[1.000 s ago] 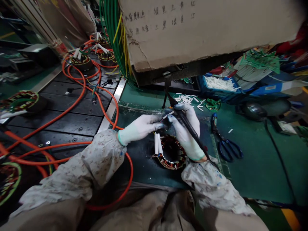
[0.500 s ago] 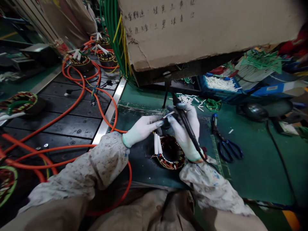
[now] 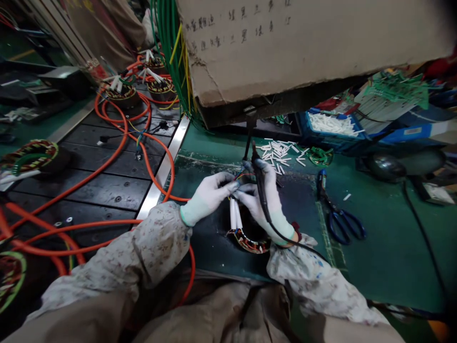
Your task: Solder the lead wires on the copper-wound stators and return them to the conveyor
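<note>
My left hand (image 3: 207,195), in a white glove, pinches thin coloured wires (image 3: 243,175) over the far side of a wound motor stator (image 3: 253,245). Two white sleeves (image 3: 234,214) stand up from the stator's left rim. My right hand (image 3: 274,202), gloved too, is closed round a black soldering iron (image 3: 260,183) whose cord runs back over the wrist. Its thumb and fingertip meet the left fingertips at the wires. What lies between the fingertips is too small to make out, and the right hand hides part of the stator.
Loose white tubes (image 3: 276,153) lie beyond my hands, near a blue bin (image 3: 333,139) of similar pieces. Blue-handled pliers (image 3: 344,226) rest at the right. Orange cables (image 3: 117,147) loop across the slatted conveyor at left. A cardboard sheet (image 3: 303,43) overhangs the bench.
My right hand has moved left and closer to me, bringing its fingertips against the left ones. The small white tube seen between the hands earlier is now hidden. The soldering iron stays in the right hand.
</note>
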A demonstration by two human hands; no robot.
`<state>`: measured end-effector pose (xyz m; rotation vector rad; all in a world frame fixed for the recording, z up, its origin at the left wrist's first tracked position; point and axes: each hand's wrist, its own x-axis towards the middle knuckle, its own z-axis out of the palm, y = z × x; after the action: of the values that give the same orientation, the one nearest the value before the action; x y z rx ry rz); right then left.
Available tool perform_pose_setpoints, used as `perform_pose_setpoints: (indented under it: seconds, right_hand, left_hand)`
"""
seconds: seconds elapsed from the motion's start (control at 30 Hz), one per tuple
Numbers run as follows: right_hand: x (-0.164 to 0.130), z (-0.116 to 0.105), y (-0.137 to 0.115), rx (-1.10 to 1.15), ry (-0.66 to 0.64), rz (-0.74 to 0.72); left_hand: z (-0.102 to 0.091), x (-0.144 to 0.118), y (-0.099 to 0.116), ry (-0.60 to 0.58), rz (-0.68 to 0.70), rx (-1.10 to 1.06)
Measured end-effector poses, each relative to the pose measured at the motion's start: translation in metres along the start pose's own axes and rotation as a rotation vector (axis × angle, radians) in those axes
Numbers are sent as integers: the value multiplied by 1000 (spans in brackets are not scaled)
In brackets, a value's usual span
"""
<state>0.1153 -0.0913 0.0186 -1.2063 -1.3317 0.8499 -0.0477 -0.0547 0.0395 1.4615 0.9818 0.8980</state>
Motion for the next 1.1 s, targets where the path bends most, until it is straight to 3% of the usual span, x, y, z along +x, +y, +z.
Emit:
perform_pose_setpoints:
  seconds: [0.13, 0.27, 0.37, 0.43, 0.53, 0.63, 0.73, 0.8, 0.87, 0.97, 1.03, 1.1]
  right_hand:
    - [6, -12, -3, -81, 182, -88]
    - [12, -11, -9, -108, 133, -162]
    - [13, -6, -10, -80, 214, -263]
    - [13, -6, -9, -186, 246, -376]
    - [18, -8, -5, -462, 153, -494]
    - [26, -12, -4, -628, -10, -507]
    - [22, -24, -3, -713, -165, -498]
    - [4, -34, 4, -689, -163, -497]
    - [-27, -44, 15, -568, -67, -476]
    - [-68, -58, 36, -319, 149, -334]
    - [-70, -77, 47, -225, 342, -273]
    - [-43, -111, 58, -249, 597, -286]
  left_hand:
    - [-3, 1, 0, -30, -72, -44]
    - [-4, 2, -3, -20, -96, -92]
    - [-2, 2, -3, -4, -118, -124]
    - [-2, 2, -3, 9, -123, -127]
    - [-3, 4, -1, 16, -123, -114]
    - [-2, 5, -5, 29, -113, -45]
    - [3, 4, -19, 129, -9, 202]
    - [6, 5, -34, 187, 104, 392]
    - [9, 12, -48, 203, 197, 503]
    - [18, 32, -59, 196, 315, 538]
    - [29, 47, -60, 210, 374, 525]
    - [39, 58, -60, 254, 392, 504]
